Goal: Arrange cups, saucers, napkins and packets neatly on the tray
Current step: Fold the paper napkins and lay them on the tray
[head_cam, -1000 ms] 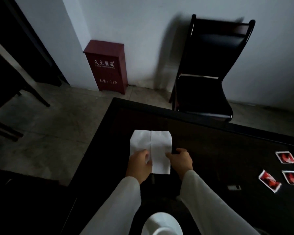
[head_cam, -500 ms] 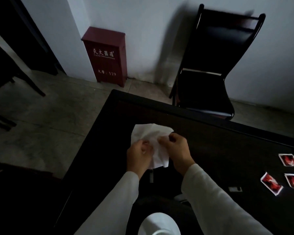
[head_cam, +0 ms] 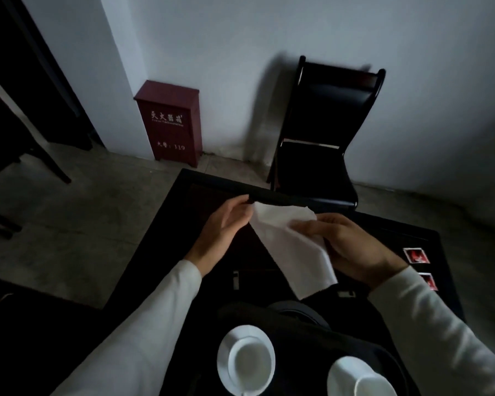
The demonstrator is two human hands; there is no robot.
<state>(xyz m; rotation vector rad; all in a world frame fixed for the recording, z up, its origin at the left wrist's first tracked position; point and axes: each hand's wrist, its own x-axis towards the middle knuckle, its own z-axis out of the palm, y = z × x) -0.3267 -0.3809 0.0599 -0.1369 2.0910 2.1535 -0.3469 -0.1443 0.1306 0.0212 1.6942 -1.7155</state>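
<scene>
A white napkin (head_cam: pixel 290 242) hangs lifted above the dark table (head_cam: pixel 155 247), partly folded, with its lower end pointing down. My left hand (head_cam: pixel 226 227) pinches its upper left corner. My right hand (head_cam: pixel 352 247) grips its right side with curled fingers. At the bottom of the view a white cup stands on a white saucer (head_cam: pixel 226 375), and a second white cup (head_cam: pixel 360 378) stands to its right. Both rest on a dark surface whose outline I cannot make out. Two red packets (head_cam: pixel 416 255) (head_cam: pixel 429 281) lie on the table at the right, partly hidden by my right sleeve.
A black chair (head_cam: pixel 317 155) stands against the wall behind the table's far edge. On the floor to the left is a red fire-extinguisher box (head_cam: pixel 169 124). Dark furniture legs (head_cam: pixel 35 155) stand at the far left. A dark round object (head_cam: pixel 297 310) lies under the napkin.
The napkin lay flat on the table a second ago. Both hands gathered it and lifted it off the surface. The view has tilted down, bringing the cups into sight.
</scene>
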